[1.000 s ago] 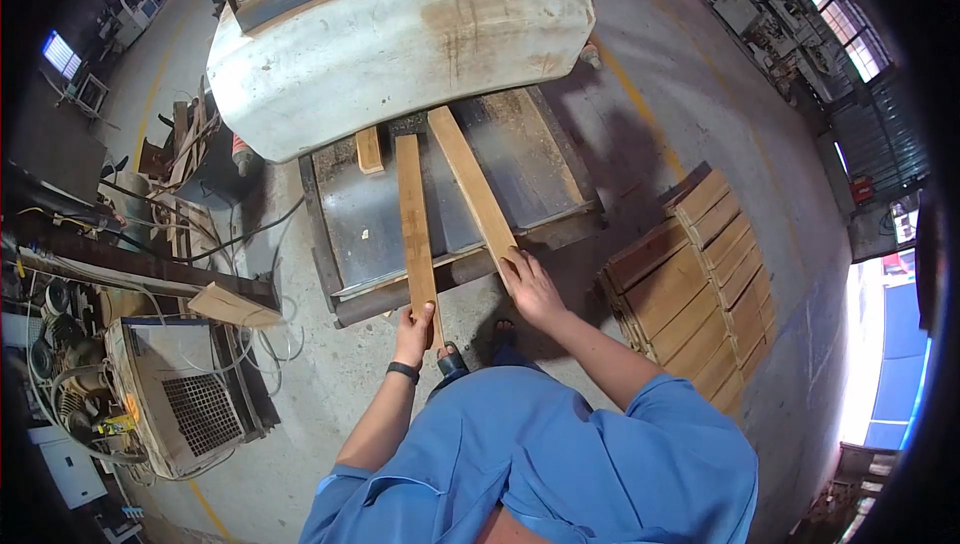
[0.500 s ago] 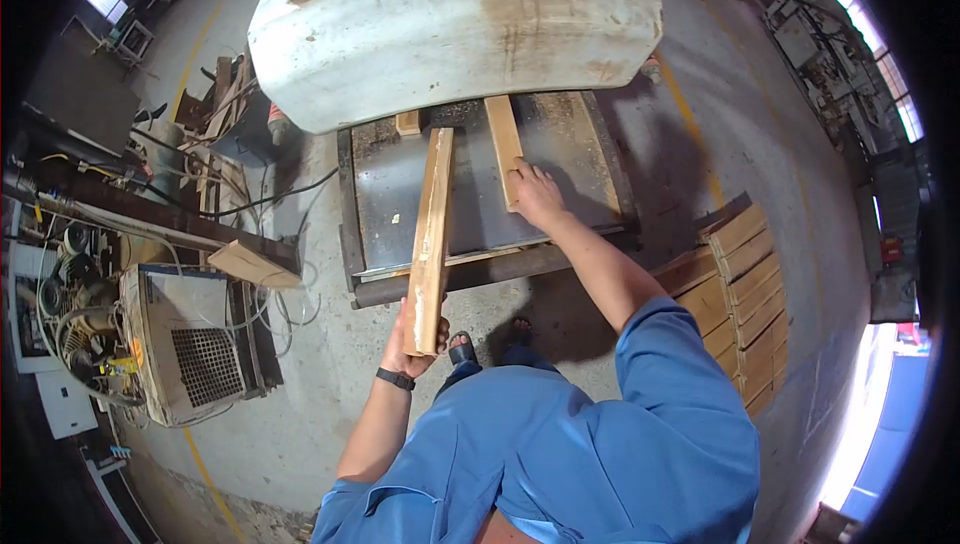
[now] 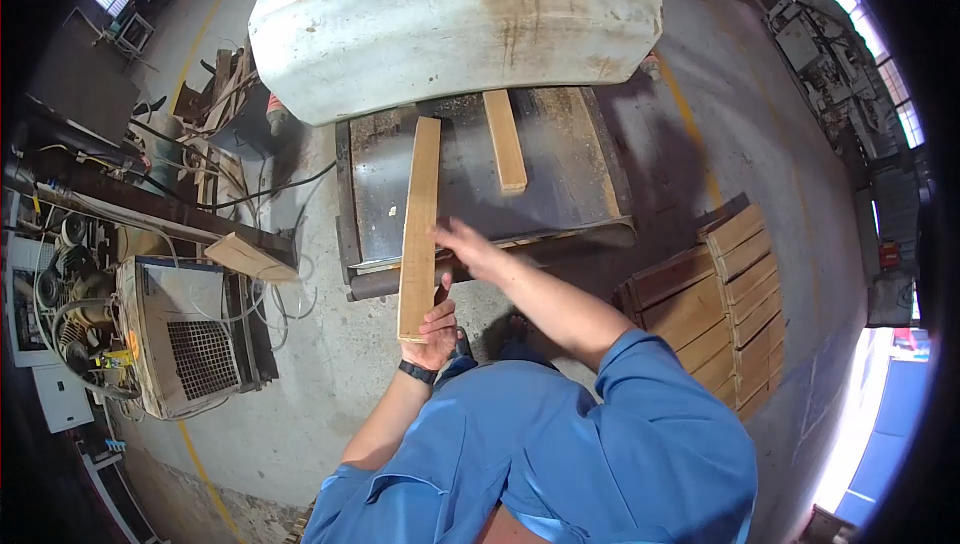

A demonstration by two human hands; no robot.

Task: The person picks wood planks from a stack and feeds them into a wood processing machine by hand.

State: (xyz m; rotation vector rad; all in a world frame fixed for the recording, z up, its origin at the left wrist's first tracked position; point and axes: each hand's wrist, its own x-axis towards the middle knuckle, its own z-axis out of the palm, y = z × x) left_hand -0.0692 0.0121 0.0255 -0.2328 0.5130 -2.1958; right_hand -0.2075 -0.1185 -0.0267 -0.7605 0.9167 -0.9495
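Firmly, the left hand (image 3: pixel 435 334) grips the near end of a long, flat wooden plank (image 3: pixel 421 204) extending over the smooth metal machine bed (image 3: pixel 378 199); the right hand (image 3: pixel 472 249), fingers loosely spread, is beside its edge, contact unclear. Another plank (image 3: pixel 506 144) lies below the rust-stained white hood (image 3: pixel 440 39). Leftward, rough wood scraps (image 3: pixel 228 94) fill a dark bin (image 3: pixel 254 136).

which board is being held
The board gripped near its closest end by the left hand; another board lies on the table, and others sit in the stack at right.
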